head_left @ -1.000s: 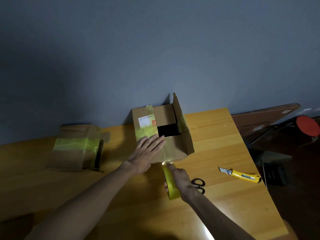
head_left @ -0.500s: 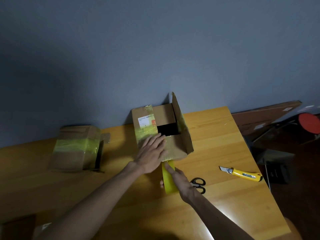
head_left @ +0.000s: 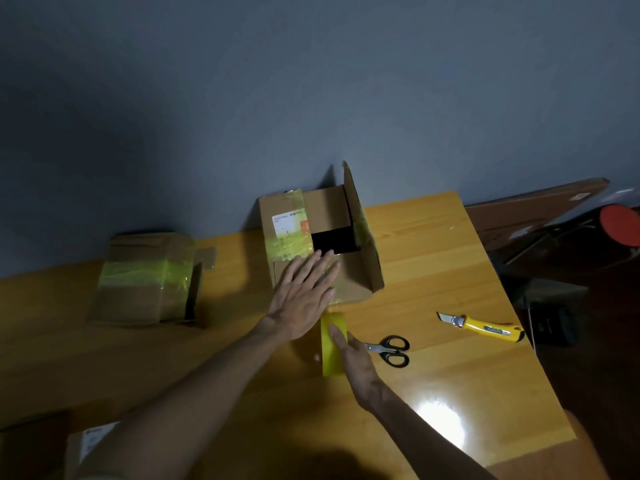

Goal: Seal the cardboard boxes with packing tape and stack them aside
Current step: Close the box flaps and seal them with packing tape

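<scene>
Fingers (head_left: 313, 271) straight, together: left hand (head_left: 299, 306) flat on box (head_left: 353, 282) flap. Right hand (head_left: 356, 362) grips tape roll (head_left: 330, 355), on edge, aimed boxward.

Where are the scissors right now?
Head view: the scissors lie on the table, right of centre, between the right hand holding the tape roll and the yellow utility knife.

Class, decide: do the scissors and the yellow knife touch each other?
Apart. The head view shows a bare strip of table between the scissors and the knife.
</scene>
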